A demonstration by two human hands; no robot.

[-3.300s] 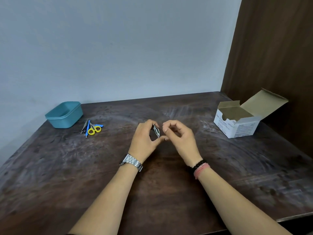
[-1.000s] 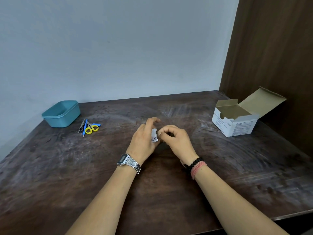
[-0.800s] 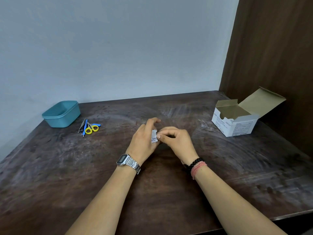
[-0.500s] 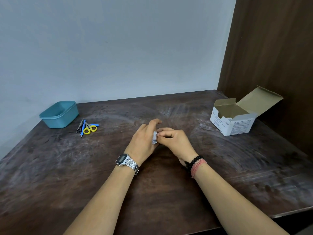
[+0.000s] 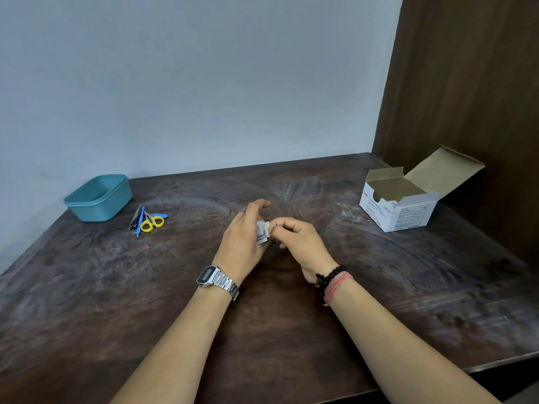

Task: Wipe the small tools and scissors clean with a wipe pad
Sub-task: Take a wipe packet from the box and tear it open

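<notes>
White foil and paper make up the wipe pad sachet (image 5: 262, 231), which sits above the middle of the dark wooden table (image 5: 87, 301), pinched from both sides. The left hand (image 5: 243, 239) grips it with the thumb side while its index finger lifts clear; the right hand (image 5: 297, 239) pinches the sachet's upper right edge with curled fingertips. The two hands are together, both clamped on the sachet, and a pale flap appears folded out at the top (whether the pad itself is exposed cannot be told at this size). Judged from this layout, the task is at the opening step: no tool has been wiped. The scissors (image 5: 153, 221), with yellow loops and blue trim, lie touching a small bundle of slim tools (image 5: 136, 220) at the far left of the table, just beside a teal container (image 5: 97, 198) near the wall. All of these are well apart from the hands. What is left is the whole of the wiping: freeing the pad, reaching left, and cleaning each tool and the scissors in turn. An opened cardboard box (image 5: 402, 199) stands at the far right, close to the wooden side panel (image 5: 466, 83). Open room is generous: bare tabletop lies between the hands and the tools, so a leftward reach meets no obstacle. The near table edge runs under the forearms, and the rear edge meets the wall behind the container.
</notes>
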